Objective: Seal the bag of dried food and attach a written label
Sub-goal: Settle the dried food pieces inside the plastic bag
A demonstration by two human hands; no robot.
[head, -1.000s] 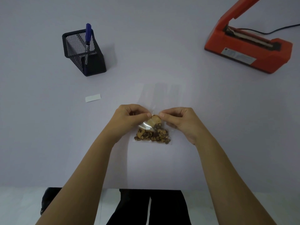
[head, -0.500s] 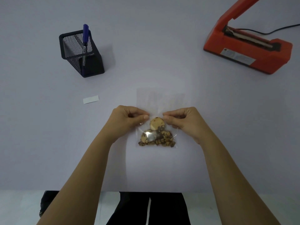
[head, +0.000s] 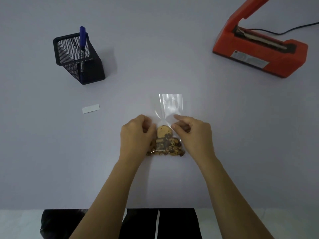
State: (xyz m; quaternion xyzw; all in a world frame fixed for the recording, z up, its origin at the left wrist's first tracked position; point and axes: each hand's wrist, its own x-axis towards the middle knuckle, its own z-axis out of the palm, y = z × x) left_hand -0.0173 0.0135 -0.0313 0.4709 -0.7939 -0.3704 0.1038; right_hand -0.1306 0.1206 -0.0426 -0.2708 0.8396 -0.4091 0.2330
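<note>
A clear plastic bag [head: 170, 107] lies on the pale table, its lower part filled with brown dried food [head: 165, 144]. My left hand [head: 136, 133] pinches the bag's left side just above the food. My right hand [head: 193, 133] pinches the right side at the same height. The empty upper part of the bag is narrowed between my hands and stands up a little toward the far side. A small white label strip [head: 91, 108] lies flat to the left. An orange heat sealer [head: 259, 49] sits at the far right with its arm raised.
A black mesh pen holder [head: 78, 59] with a blue marker [head: 82, 42] stands at the far left. The sealer's black cable [head: 296, 28] runs off to the right. The table's front edge [head: 103, 207] lies near my lap.
The bag's upper part has gone from lying flat and wide to gathered and narrower between my hands. My hands stay pinched on the bag's sides at the same spot.
</note>
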